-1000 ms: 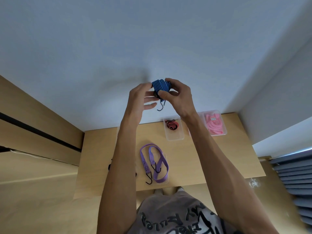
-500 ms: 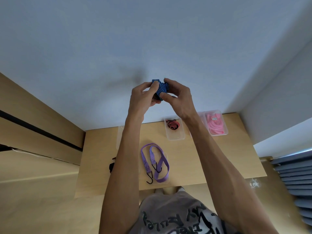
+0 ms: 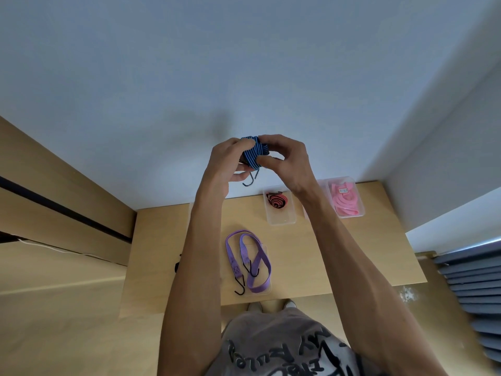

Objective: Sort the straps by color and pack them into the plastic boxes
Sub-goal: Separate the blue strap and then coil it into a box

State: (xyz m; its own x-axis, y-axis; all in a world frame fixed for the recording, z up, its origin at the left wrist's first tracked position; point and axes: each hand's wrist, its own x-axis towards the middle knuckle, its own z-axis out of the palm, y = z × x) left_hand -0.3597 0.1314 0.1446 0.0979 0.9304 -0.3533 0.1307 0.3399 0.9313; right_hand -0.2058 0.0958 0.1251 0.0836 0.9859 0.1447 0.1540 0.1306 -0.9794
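Two hands work together above the far edge of the light wooden desk, rolling a blue-and-black striped elastic strap with black metal hooks into a tight bundle held in the air. On the left of it, the left hand cups the roll, its fingers curled over the top; on the right, the right hand pinches the other side, thumb and fingers clamped on the coil. One black hook hangs free below the bundle. To finish this step well, that loose hook probably wants tucking under a wrap so the roll cannot spring open, with steady pressure kept from both sides until it sits in a box. Down on the desk, going left to right, a small dark object peeks out beside the left forearm at the left edge, too hidden to identify. Near the front edge lies a loose purple flat strap with black hooks, seemingly resting on a clear lid or tray, not yet rolled. Toward the far edge stands a clear rectangular plastic box holding one coiled red-and-black strap. Just beside it, partly behind the right forearm, another clear box near the far right corner holds several pink straps. Which box awaits the blue roll cannot be told.
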